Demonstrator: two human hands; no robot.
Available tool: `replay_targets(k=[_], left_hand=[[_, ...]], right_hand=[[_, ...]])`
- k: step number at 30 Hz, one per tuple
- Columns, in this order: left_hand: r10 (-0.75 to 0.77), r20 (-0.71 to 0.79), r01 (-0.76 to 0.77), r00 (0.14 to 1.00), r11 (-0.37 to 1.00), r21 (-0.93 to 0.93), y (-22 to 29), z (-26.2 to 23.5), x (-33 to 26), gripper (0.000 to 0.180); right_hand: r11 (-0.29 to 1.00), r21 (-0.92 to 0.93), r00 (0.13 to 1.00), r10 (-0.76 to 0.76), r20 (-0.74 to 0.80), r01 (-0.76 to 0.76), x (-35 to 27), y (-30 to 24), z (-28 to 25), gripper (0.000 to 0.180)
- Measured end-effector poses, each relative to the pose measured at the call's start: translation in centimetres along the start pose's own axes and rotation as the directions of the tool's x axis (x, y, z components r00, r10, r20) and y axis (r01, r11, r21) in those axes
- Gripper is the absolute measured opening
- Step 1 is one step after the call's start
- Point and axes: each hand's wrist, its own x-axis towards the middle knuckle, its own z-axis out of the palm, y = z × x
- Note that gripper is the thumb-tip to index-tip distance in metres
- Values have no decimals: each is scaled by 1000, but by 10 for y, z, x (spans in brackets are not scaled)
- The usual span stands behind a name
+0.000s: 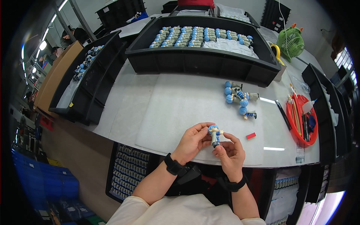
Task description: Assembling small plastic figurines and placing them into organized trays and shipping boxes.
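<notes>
A small blue-haired figurine (215, 135) in pale grey and blue is held upright between my two hands, over the near edge of the white table. My left hand (194, 142) pinches it at the head from the left. My right hand (231, 153) has its thumb and fingers closed at the lower body and feet from the right. Beyond the hands, several similar figurines (243, 102) lie in a loose cluster on the table. A small red block (251, 135) lies to the right of my right hand.
A large black tray (202, 62) at the back holds rows of figurines. Another black tray (95, 88) stands left. On the right are a red basket (315, 135) of brushes and tools, a dark pen (283, 114) and a green fan (291, 43). More filled trays sit below the table.
</notes>
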Motion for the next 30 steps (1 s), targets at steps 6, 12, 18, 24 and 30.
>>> replay_targets(k=[6,12,18,24,30], left_hand=[[-4,5,4,1000,1000,-20,2,2,1,28],[27,-18,-27,999,999,21,-1,1,1,27],[47,-9,-47,999,999,22,-2,-1,1,26],[45,-21,-45,999,999,12,-1,1,1,27],[67,-26,-67,997,998,-4,0,1,0,28]], right_hand=[[998,-20,998,-55,-2,55,1,5,-1,40],[997,-54,997,-59,44,61,0,5,-3,42],[1000,1,1000,-20,14,20,1,4,-2,43],[998,-23,998,-59,18,60,1,6,-2,43],[998,-31,998,-45,54,47,1,0,-2,40]])
